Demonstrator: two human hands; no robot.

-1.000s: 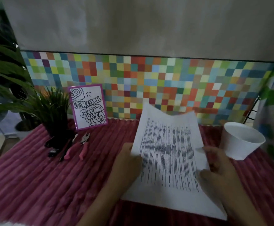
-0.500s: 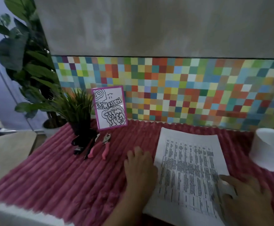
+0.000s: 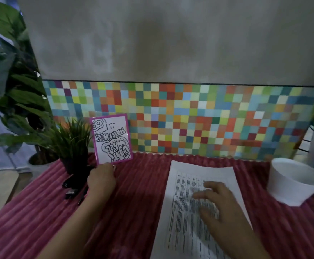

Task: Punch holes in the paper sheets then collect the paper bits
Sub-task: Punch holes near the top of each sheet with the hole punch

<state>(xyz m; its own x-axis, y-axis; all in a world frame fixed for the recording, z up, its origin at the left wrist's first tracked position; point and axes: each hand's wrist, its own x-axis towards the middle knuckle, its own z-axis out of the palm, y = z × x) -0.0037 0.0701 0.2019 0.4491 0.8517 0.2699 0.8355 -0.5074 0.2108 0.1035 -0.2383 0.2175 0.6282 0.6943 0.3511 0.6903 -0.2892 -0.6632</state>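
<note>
A printed white paper sheet (image 3: pixel 199 174) lies flat on the pink ribbed cloth (image 3: pixel 139 193). My right hand (image 3: pixel 216 204) rests on it, palm down with fingers spread. My left hand (image 3: pixel 101 181) is stretched out to the left. It sits below the purple-framed card, over the spot where the pink-handled punch pliers lay. The hand hides the pliers except for a small metal tip (image 3: pixel 113 166). Its fingers curl downward, and I cannot tell whether they grip anything. A white paper cup (image 3: pixel 294 186) stands at the right.
A small potted grass plant (image 3: pixel 72 144) and the purple-framed card (image 3: pixel 112 139) stand at the back left. Black items (image 3: pixel 70 187) lie beside my left hand. A multicoloured checkered panel (image 3: pixel 189 118) backs the table. A large leafy plant (image 3: pixel 6 71) stands beyond the left edge.
Both hands laid the raised sheet flat. My left hand then left it and went left over the pink pliers. My right hand moved up onto the sheet's middle.
</note>
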